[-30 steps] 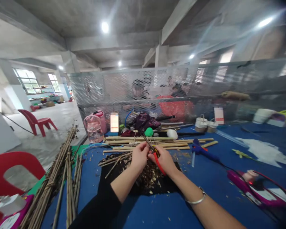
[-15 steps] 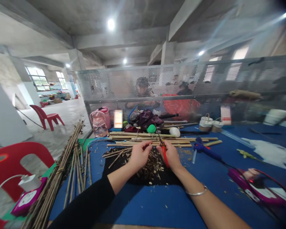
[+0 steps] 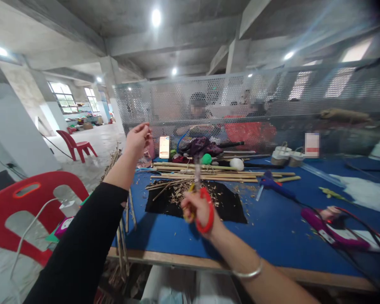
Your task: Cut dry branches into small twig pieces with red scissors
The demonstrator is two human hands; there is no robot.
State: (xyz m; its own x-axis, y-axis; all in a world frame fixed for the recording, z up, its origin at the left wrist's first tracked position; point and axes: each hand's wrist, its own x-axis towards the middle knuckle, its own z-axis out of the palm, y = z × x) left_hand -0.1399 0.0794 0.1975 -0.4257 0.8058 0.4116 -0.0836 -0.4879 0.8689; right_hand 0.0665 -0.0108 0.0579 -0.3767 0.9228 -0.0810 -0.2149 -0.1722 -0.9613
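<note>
My left hand (image 3: 138, 142) is raised at the left, level with the mesh screen, its fingertips pinched together. Whatever lies between them, if anything, is too small to make out. In my right hand (image 3: 200, 207) are scissors (image 3: 205, 211) with red and yellow handles, blurred, their blades pointing away from me. Beneath and beyond that hand lies a black cloth (image 3: 231, 207) strewn with cut brown chips (image 3: 179, 192). A few thin sticks (image 3: 161, 185) rest on its far left corner.
Long bamboo-like sticks (image 3: 240, 175) cross the blue table (image 3: 266, 236). Behind them are a green yarn ball (image 3: 206, 158), a white ball (image 3: 237, 164) and a phone (image 3: 164, 147). A blue glue gun (image 3: 275, 188) and a purple power strip (image 3: 323, 226) lie right; a red chair (image 3: 50, 185) stands left.
My left hand has risen and moved left, away from the scissors. My right hand has come nearer and slightly left with the scissors. The camera view has shifted, showing the table's front edge.
</note>
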